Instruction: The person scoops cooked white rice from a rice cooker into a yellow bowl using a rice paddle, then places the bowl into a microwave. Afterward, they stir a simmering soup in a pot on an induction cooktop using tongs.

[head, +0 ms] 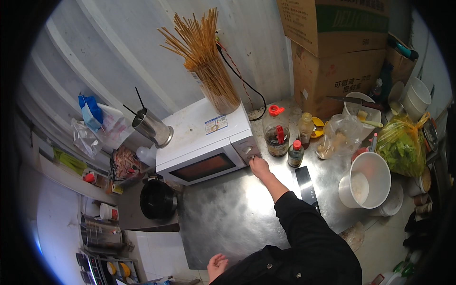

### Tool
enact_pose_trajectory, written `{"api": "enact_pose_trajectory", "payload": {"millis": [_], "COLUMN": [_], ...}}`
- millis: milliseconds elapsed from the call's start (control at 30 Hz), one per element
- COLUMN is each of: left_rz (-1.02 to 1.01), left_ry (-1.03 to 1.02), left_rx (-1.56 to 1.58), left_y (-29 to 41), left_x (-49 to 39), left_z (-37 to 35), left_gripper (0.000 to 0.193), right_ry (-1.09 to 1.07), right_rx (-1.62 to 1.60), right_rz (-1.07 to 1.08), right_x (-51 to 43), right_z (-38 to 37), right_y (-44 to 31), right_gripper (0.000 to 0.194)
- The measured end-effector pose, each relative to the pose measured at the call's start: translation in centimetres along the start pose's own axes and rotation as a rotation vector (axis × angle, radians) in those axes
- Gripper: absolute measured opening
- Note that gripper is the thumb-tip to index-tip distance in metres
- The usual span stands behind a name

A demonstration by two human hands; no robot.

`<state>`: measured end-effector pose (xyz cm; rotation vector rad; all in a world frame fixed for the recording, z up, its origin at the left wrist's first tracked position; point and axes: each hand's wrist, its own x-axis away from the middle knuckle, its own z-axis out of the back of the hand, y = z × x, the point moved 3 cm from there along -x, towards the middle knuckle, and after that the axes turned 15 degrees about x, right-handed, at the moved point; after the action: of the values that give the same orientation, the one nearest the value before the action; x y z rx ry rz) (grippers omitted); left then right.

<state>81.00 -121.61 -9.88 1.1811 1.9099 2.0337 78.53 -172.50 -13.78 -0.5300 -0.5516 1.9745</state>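
Observation:
On the front panel of the white microwave oven (199,131), my right hand (259,167) has its fingers on the lower control knob (252,156), which they partly cover. The upper control knob (248,150) shows just above them. The oven door is closed, and its dark window (203,166) has a reddish tint. My left hand (216,266) hangs at the near edge of the stainless steel table (221,213), loosely curled and holding nothing.
A container of bamboo skewers (217,85) and a steel cylinder (153,129) stand on the oven. Right of it are a red-capped sauce bottle (296,154), a flat black-and-silver device (306,185) and a white bucket (377,178). A knife (356,101) lies across a tub (372,117).

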Motion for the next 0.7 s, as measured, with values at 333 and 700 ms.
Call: {"api": "enact_pose_trajectory", "payload": {"millis": [333,700], "left_rz": [0.002,0.088], "left_ry": [-0.012,0.004], "left_rx": [0.087,0.032], "left_y": [-1.8,0.1], "left_x": [-0.3,1.9], "left_z": [0.7,-0.2], "left_gripper": [0.044,0.042], "right_ry": [0.042,-0.100], "right_rx": [-0.186,-0.422], "right_rz": [0.039,-0.104], "right_x": [0.1,-0.5], "right_z": [-0.7,-4.2], "right_y": [0.5,2.3], "right_gripper": [0.037,0.040]}}
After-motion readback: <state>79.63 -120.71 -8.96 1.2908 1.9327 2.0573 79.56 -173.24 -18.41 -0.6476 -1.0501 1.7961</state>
